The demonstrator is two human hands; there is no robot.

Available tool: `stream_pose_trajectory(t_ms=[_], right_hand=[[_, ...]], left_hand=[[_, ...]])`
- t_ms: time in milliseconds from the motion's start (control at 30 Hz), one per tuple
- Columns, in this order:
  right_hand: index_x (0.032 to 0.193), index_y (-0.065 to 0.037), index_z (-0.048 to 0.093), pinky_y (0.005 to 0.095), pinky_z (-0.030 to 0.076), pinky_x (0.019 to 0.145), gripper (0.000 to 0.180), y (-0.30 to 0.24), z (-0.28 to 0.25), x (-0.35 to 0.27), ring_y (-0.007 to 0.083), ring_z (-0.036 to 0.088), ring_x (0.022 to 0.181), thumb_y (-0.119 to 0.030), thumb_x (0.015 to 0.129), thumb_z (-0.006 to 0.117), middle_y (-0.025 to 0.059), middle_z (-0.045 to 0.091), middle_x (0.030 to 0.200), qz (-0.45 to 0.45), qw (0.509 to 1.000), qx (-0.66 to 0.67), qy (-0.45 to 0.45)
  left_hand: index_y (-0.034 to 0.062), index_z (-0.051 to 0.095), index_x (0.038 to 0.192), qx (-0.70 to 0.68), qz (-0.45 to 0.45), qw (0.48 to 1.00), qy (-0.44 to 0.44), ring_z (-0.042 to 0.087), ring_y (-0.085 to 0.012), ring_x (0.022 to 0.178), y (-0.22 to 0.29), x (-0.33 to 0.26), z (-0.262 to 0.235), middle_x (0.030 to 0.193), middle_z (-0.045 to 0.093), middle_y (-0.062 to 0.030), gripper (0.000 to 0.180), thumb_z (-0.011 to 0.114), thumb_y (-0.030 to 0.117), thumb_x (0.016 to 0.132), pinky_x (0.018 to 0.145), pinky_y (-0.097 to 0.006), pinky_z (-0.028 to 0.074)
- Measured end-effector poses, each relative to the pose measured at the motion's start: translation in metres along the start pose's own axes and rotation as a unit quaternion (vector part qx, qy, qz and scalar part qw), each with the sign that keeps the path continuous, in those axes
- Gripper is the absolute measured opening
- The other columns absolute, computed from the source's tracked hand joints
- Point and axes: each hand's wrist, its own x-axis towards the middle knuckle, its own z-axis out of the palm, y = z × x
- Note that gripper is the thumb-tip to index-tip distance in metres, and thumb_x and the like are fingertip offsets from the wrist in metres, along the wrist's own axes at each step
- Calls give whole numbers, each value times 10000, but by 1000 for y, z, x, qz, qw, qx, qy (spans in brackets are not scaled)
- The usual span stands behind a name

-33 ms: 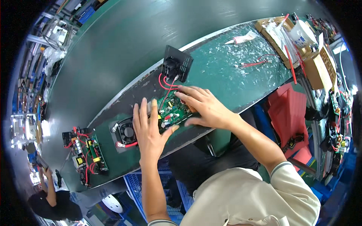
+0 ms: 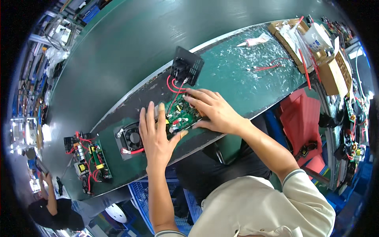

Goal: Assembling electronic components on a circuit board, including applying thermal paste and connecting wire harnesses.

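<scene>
A green circuit board (image 2: pixel 181 114), crowded with components, lies across the bench between my hands. My left hand (image 2: pixel 156 140) rests over its left part, fingers stretched out and spread, thumb at the near edge. My right hand (image 2: pixel 217 114) spans the right end, fingertips at the far side and thumb against the near edge. Red wires (image 2: pixel 172 84) run from the board to a tilted black panel (image 2: pixel 190 65) behind it. Left of my left hand a black fan (image 2: pixel 132 137) sits on a metal plate, with a red ring-terminal lead beside it. My palms hide parts of the board.
Another wired board (image 2: pixel 92 160) lies at the left bench end. Rightward are loose red leads (image 2: pixel 266 68), a white-tipped tube (image 2: pixel 254 40), a cardboard box (image 2: pixel 335 71) and a white tub (image 2: pixel 317 36). Red sheets (image 2: pixel 301 118) hang beside the bench. Another person (image 2: pixel 55 211) works at far left.
My right thumb has drawn in against the board's near edge. My left hand has barely moved; the view has shifted slightly.
</scene>
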Motion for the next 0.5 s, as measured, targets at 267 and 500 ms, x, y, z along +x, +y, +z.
stream_pose_trajectory(t_ms=[267, 500], right_hand=[[1347, -65, 516, 458, 365, 1068, 718, 3, 3, 8, 356, 433, 1311, -303, 728, 793, 131, 460, 1438, 36, 998, 26, -39], [1267, -62, 586, 454, 401, 1035, 640, 1, 7, 15, 348, 490, 1261, -303, 715, 801, 122, 525, 1372, 52, 998, 32, -33]], left_hand=[[18, 418, 1414, 32, -3, 997, 66, 411, -411, 1292, -6, 1, 17, 1478, 402, -142, 976, 747, 567, 678, 1019, -528, 358], [39, 484, 1377, 31, -1, 996, 87, 469, -422, 1219, -12, 0, 24, 1418, 471, -149, 836, 624, 627, 799, 975, -535, 376]])
